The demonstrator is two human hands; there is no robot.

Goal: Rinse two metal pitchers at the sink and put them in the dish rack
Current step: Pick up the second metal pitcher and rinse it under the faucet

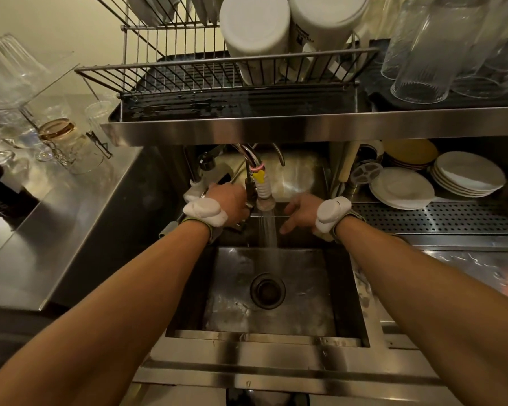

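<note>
Gripping the tap (263, 190) with the left hand (228, 200), fingers curled round its metal stem at the back of the sink (276, 336). Holding the right hand (301, 210) open just right of the stream of water (268, 230), fingers apart and loose, clasping nothing. Wearing a strap with a white pad (203, 210) on each wrist, two in all. Running one stream down into the basin, above a single round drain (267, 290).

Unable to pick out either pitcher from here.

Overhanging the back of the sink, and cutting off the top of the tap: one steel shelf (305, 124). Standing on that shelf, directly above the hands: the wire dish rack (188, 65), with two white containers (254, 33) upended side by side at its right end and its left part bare wire. Crowding the shelf to the right of the rack: clear tumblers (423, 54), upside down, too overlapped to count.

Tucked under the shelf on the right, behind a perforated drainboard (437, 216): three stacks of plates, two white (402, 187) and one yellow (408, 152), well apart from the right hand. Lining the steel worktop (71, 230) on the left: clear glassware (62, 136), number not countable, near the left forearm but not touching it.
</note>
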